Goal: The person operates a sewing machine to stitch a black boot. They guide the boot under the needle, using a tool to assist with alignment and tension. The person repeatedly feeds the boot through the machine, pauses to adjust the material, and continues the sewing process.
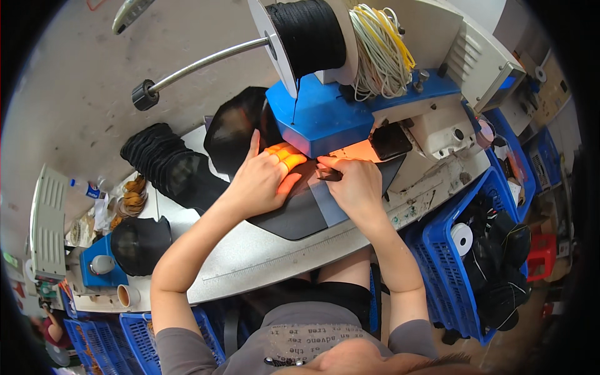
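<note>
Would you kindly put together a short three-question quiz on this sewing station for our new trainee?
1. True or false: the left hand lies flat on the black fabric piece, its fingertips lit orange by the machine's lamp.
2. What does the right hand pinch between its fingertips? A) a white tape roll B) a small dark piece at the fabric's edge C) the paper cup
3. Fill in: the big spool on top of the blue machine head carries ______ thread.

Key: 1 true; 2 B; 3 black.
</note>
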`<state>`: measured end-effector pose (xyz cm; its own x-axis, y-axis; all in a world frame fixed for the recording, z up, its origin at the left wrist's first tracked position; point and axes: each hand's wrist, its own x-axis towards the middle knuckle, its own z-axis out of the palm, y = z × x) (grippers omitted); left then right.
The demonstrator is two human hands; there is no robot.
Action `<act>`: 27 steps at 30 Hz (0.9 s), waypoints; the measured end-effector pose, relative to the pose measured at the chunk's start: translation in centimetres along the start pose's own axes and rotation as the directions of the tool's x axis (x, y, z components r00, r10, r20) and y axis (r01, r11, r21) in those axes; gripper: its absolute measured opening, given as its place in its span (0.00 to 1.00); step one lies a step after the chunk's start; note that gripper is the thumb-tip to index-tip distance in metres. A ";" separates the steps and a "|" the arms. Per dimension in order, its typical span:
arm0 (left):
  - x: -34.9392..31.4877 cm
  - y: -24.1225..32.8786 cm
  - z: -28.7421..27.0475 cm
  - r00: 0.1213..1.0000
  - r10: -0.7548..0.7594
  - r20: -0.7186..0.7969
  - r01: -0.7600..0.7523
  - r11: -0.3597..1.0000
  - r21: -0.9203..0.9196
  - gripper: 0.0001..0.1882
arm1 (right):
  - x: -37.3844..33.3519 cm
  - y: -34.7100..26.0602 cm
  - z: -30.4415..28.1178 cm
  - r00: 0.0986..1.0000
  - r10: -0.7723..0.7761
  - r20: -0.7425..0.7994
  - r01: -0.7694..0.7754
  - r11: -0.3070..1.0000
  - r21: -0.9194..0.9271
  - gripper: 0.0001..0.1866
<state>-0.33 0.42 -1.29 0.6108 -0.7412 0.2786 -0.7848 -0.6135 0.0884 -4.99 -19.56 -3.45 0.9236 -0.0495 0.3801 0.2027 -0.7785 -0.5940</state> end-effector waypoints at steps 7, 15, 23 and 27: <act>0.9 -2.3 0.5 0.981 0.168 -0.099 -0.173 0.984 -0.048 0.14 | -0.5 0.5 -0.7 0.996 -0.054 -0.065 0.053 0.999 -0.012 0.09; 1.1 -3.5 -1.3 0.974 0.122 0.190 -0.136 0.989 0.061 0.12 | -1.3 2.6 -2.0 0.968 -0.202 -0.149 0.209 0.978 0.028 0.06; 1.0 -3.2 -0.4 0.961 0.272 -0.050 -0.264 0.957 0.123 0.12 | -1.3 2.8 -1.3 0.934 -0.281 -0.220 0.286 0.958 -0.009 0.03; 1.2 -1.8 -1.4 0.982 0.181 0.047 -0.187 0.971 0.151 0.12 | -1.4 3.1 -1.3 0.931 -0.280 -0.236 0.286 0.958 -0.006 0.03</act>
<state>1.64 0.98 0.18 0.4626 -0.8522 0.2445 -0.8598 -0.4985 -0.1108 -6.05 -22.71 -4.86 0.7260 0.0239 0.6873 0.4569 -0.7637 -0.4561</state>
